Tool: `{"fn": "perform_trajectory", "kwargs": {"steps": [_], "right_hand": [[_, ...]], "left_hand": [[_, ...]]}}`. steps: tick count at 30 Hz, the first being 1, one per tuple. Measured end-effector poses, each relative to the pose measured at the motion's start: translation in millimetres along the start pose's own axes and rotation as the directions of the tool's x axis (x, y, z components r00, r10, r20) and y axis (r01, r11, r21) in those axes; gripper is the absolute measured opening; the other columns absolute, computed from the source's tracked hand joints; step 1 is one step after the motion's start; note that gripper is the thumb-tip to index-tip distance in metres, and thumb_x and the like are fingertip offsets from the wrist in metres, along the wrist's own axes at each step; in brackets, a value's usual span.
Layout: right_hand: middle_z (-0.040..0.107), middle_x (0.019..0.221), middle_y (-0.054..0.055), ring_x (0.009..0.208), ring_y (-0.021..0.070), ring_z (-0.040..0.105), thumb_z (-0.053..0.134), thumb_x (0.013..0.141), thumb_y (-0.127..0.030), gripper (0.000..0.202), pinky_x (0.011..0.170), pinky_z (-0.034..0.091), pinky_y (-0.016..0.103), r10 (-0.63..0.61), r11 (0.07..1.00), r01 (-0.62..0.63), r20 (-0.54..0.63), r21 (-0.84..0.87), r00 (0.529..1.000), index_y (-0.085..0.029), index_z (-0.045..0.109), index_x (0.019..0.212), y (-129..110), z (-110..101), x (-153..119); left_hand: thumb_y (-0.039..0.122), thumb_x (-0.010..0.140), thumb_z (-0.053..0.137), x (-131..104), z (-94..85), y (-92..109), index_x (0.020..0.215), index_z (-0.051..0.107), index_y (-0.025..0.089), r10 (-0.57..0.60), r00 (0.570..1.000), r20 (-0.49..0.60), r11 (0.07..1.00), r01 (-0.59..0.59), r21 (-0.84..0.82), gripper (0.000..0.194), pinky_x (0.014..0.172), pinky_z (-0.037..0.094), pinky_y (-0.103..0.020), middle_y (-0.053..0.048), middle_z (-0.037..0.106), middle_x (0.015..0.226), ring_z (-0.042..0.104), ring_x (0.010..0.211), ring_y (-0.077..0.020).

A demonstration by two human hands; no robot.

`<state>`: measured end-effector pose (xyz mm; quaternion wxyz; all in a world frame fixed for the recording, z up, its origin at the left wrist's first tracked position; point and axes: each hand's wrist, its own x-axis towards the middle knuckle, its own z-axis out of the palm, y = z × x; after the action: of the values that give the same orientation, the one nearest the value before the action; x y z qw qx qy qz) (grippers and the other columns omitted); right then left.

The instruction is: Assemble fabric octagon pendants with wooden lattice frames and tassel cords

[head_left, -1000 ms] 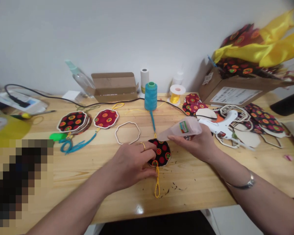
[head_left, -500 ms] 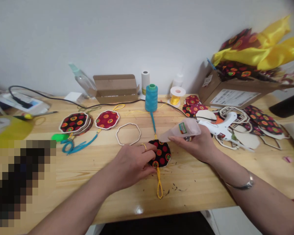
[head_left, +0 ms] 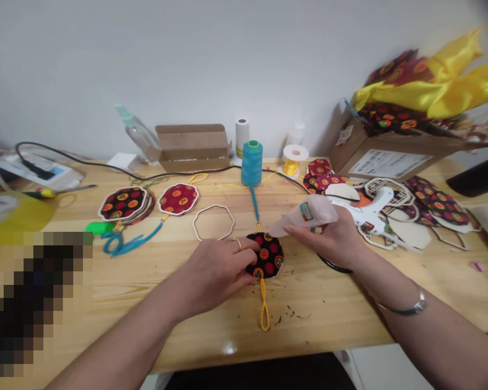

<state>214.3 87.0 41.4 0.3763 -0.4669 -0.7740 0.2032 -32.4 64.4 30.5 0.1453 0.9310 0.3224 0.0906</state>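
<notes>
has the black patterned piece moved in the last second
No, the black patterned piece shows no clear shift: against the blue thread spool, it stays nearer the viewer and slightly right.

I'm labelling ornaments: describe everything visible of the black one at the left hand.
The scalloped ornament looks fabric covered: black with red, orange and green motifs, pale-edged. It lies roughly flat on the wooden table, yellow cord loop toward the person, teal cord at the far end. The left hand covers its left side; squeeze bottle contact is unclear.
</notes>
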Motion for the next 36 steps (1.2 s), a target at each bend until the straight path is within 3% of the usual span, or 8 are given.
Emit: {"fn": "perform_trajectory", "kwargs": {"steps": [12, 36], "right_hand": [[0.059, 0.061, -0.001, 0.054, 0.0115, 0.051, 0.069, 0.075, -0.035, 0.021, 0.052, 0.041, 0.025, 0.005, 1.0, -0.005, 0.002, -0.014, 1.0, -0.018, 0.059, 0.067, -0.3, -1.0, -0.2], [0.061, 0.062, -0.001, 0.053, 0.0116, 0.052, 0.068, 0.074, -0.03, 0.016, 0.051, 0.041, 0.025, -0.021, 1.0, 0.021, 0.057, -0.007, 0.998, -0.019, 0.058, 0.068, -3.8, -9.2, -0.9]], "left_hand": [[0.029, 0.084, 0.059, 1.7, 2.6, 2.1, 0.088, 0.057, 0.021, -0.017, 0.998, -0.06, 0.999, 0.019, 0.028, 0.009, 0.06, 0.046, -0.028, 0.0, 0.067, 0.116, 0.068, 0.079, -0.0151], [0.028, 0.084, 0.058, 1.9, 5.2, 1.6, 0.087, 0.058, 0.02, -0.077, 0.995, -0.067, 0.997, 0.078, 0.011, 0.008, 0.07, 0.053, -0.03, -0.004, 0.067, 0.117, 0.067, 0.095, -0.0194]]}}
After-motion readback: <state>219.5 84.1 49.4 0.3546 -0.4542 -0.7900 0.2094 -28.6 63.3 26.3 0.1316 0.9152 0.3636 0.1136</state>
